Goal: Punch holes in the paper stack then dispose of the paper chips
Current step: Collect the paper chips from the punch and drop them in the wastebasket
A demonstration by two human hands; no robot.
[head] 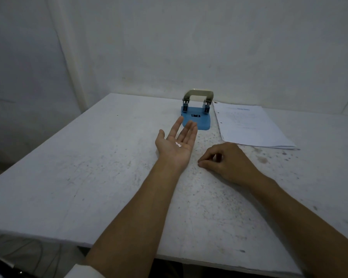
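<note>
My left hand (176,144) lies palm up, fingers spread flat, just before the punch (196,114), with white chips (178,145) resting on the palm. My right hand (225,161), nearer me than the punch, rests on the bench (88,167), fingertips pinched together. The paper (249,125) lies just right of the punch.

One hole punch (196,115) — three paper chips (178,145)

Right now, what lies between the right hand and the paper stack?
Nothing: in the head view only bare, speckled table separates the right hand from the paper stack. The chips sit in the open left palm.
</note>
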